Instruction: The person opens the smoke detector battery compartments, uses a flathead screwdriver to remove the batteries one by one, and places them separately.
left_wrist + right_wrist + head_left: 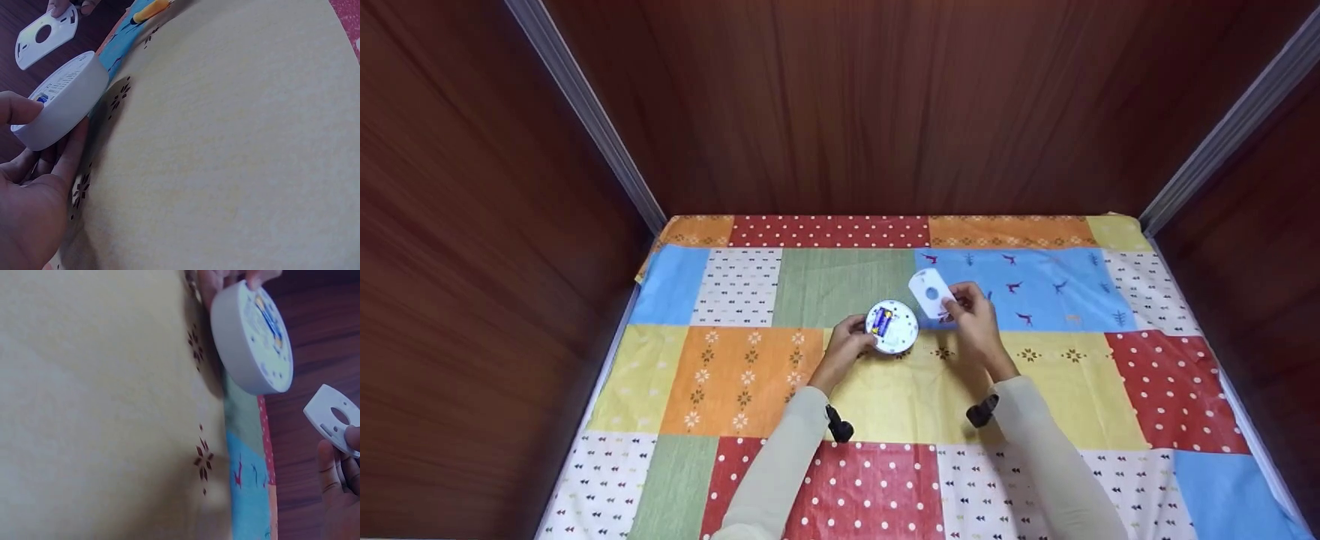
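Note:
My left hand (844,350) holds a round white smoke detector (901,335) at its left rim, thumb over the top face and fingers beneath. Its back faces up, showing blue-purple batteries (883,322) side by side in a recess. To the right and slightly farther off, my right hand (979,328) pinches a flat white mounting plate (924,288) by its near corner. A round hole pierces the plate's middle, with slots near its ends. Plate and detector are apart, as the left wrist view shows, both raised over the cloth.
A patchwork-print cloth (885,472) covers the table. An orange-handled tool (151,10) lies on it, partly cut off in the left wrist view. Brown wood-grain panels (855,105) stand at the back and both sides, with metal strips (592,120) at the corners.

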`<state>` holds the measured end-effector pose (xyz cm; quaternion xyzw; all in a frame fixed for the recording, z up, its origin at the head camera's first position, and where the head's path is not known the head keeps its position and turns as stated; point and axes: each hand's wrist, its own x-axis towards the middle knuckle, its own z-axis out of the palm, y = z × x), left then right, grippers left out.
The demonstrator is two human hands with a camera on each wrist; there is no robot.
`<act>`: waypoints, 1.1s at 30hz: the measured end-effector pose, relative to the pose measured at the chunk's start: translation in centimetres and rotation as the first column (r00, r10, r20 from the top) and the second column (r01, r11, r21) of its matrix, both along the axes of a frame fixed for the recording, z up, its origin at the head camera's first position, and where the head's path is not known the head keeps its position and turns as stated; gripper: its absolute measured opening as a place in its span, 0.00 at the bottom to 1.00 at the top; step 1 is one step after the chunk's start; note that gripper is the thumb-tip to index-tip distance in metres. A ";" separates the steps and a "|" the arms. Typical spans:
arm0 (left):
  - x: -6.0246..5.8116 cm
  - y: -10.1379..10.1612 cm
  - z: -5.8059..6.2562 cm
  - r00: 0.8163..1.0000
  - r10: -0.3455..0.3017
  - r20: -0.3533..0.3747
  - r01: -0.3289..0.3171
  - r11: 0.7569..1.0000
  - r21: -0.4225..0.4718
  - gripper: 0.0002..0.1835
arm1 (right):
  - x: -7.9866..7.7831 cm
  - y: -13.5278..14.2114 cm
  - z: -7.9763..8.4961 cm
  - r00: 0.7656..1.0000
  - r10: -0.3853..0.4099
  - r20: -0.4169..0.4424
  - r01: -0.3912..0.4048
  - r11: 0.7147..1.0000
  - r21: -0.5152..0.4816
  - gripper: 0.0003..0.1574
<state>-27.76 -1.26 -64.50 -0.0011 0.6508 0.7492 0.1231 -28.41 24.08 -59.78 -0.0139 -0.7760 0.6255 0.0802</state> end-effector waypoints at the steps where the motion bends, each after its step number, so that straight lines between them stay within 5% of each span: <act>1: 0.0 0.0 0.0 1.000 0.000 0.002 0.000 1.000 0.004 0.33 | -0.1 0.2 0.0 1.000 -0.006 -0.005 0.006 1.000 0.007 0.11; 33: 0.0 0.0 0.1 0.999 0.008 0.052 -0.009 1.000 0.024 0.31 | 0.7 7.1 0.7 0.992 -0.128 -0.011 0.128 0.991 0.040 0.20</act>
